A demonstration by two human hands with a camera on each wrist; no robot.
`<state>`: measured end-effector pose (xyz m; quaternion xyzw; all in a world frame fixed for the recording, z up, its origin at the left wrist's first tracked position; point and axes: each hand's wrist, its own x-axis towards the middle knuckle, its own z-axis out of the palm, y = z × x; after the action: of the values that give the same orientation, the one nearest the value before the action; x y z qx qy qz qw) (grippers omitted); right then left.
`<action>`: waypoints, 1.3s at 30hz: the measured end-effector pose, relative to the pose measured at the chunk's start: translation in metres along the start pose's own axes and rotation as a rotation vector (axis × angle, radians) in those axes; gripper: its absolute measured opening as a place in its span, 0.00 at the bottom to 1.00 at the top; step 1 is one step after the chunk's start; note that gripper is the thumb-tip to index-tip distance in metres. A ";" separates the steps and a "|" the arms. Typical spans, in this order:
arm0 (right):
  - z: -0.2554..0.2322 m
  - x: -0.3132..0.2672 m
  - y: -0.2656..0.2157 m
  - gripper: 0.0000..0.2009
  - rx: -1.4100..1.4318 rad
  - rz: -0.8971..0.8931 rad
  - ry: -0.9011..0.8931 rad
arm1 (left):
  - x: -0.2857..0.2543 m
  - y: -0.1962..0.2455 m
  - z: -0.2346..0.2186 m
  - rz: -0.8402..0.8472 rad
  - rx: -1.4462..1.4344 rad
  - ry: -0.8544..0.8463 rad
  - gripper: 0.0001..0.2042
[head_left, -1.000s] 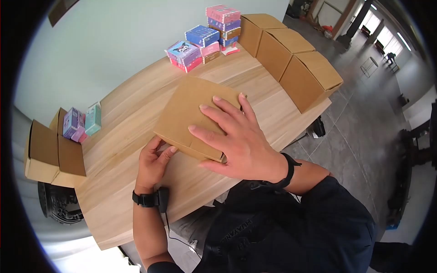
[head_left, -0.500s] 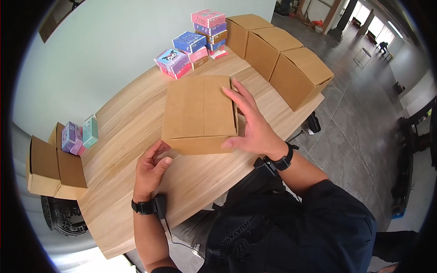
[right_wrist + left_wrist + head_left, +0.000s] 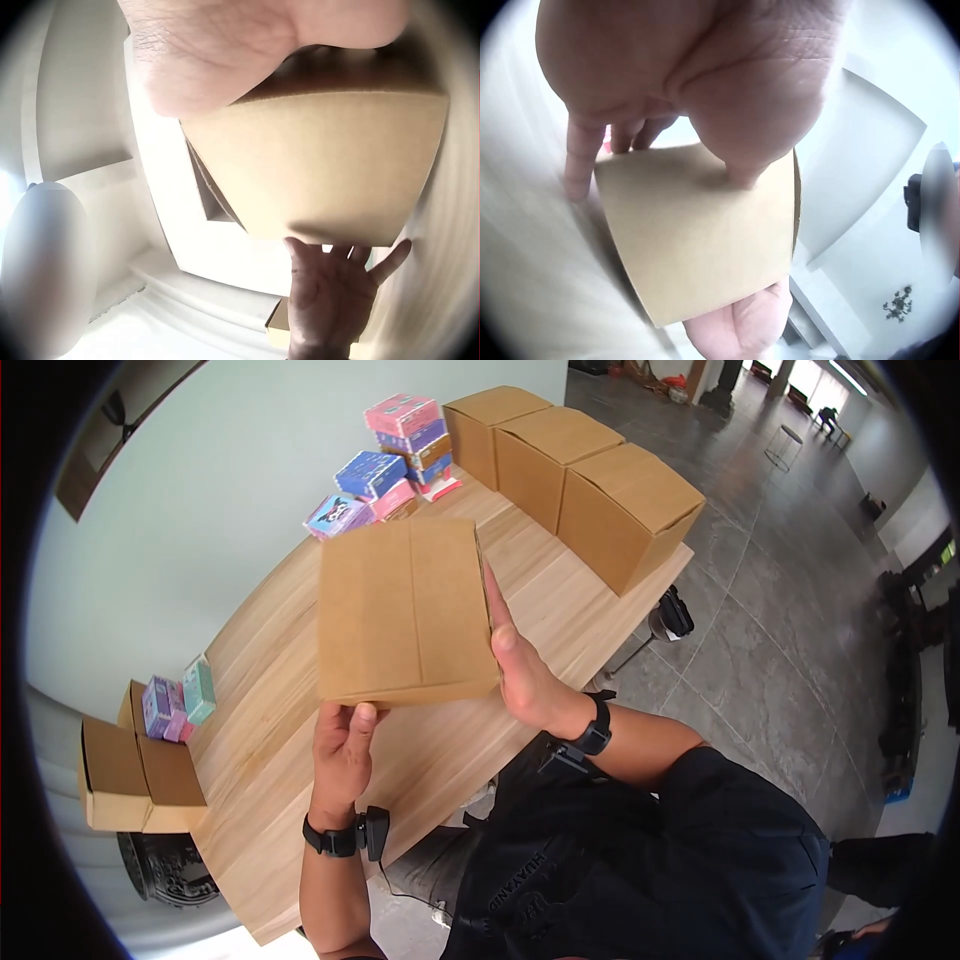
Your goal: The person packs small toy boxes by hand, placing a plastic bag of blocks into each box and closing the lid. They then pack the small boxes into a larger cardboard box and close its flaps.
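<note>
A closed cardboard box point(image 3: 400, 610) stands between my two hands, its seamed top facing up in the head view. My left hand point(image 3: 343, 755) grips its near left corner: the thumb presses on the front face and the other fingers go round the left side, as the left wrist view shows. My right hand point(image 3: 530, 675) lies along the right side with straight fingers, thumb by the top edge. Most of its fingers are hidden behind the box. In the right wrist view the left hand point(image 3: 330, 296) appears across the box's front face point(image 3: 330, 165).
Three larger cartons point(image 3: 630, 510) line the far right edge of the wooden table point(image 3: 260, 780). Small colourful boxes point(image 3: 405, 450) are stacked at the back by the wall. Open cartons point(image 3: 145, 775) stand at the left end beside a few more small boxes point(image 3: 180, 700).
The box has turned and shifted left. My right hand has gone from spread over its top to flat along its right side. My left hand, briefly off the corner, now grips it.
</note>
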<state>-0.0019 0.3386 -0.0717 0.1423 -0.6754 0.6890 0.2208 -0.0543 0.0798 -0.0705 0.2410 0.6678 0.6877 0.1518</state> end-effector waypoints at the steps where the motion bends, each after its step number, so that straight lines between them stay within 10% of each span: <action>1: -0.002 0.001 -0.014 0.49 -0.028 -0.052 0.016 | 0.004 0.012 0.013 0.076 -0.016 0.013 0.24; 13: -0.098 0.016 -0.110 0.48 -0.219 -0.483 0.507 | 0.148 0.096 0.159 0.437 -0.165 -0.176 0.24; 20: -0.146 0.025 -0.104 0.41 -0.497 -0.438 0.644 | 0.205 0.073 0.222 0.288 -0.318 -0.285 0.23; 39: -0.139 0.041 -0.056 0.43 -1.026 -0.313 0.633 | 0.227 0.035 0.187 0.413 0.372 -0.106 0.33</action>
<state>0.0045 0.4810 -0.0098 -0.0956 -0.7933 0.2449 0.5491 -0.1404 0.3560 -0.0083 0.4315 0.7102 0.5563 -0.0035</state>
